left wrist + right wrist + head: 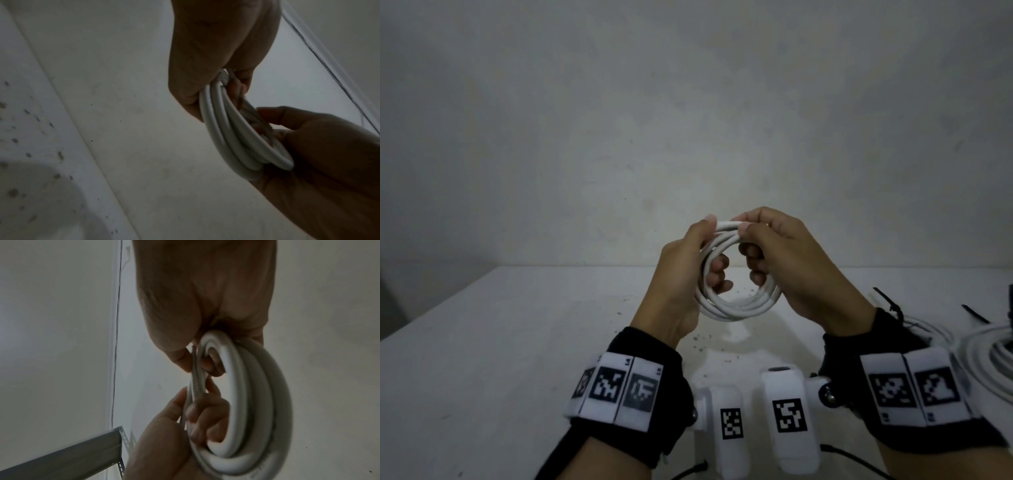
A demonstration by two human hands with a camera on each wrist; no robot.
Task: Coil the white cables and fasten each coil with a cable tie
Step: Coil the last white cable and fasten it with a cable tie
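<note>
A white cable coil (739,305) of several loops is held upright in the air above the table, in the middle of the head view. My left hand (714,246) grips its left side, fingers curled through the ring and thumb on top. My right hand (748,246) grips the upper right side, thumb and forefinger pinching the top strand (726,225). In the left wrist view the coil (232,129) runs between both hands. The right wrist view shows the coil (257,394) edge-on, with fingers (205,415) hooked inside it. No tie is visible on this coil.
More white cable (989,353) lies loose at the table's right edge. Black cable ties (887,301) lie just behind it, another (974,313) farther right. The white table (517,342) meets a plain wall. A grey metal shelf rail (72,456) shows in the right wrist view.
</note>
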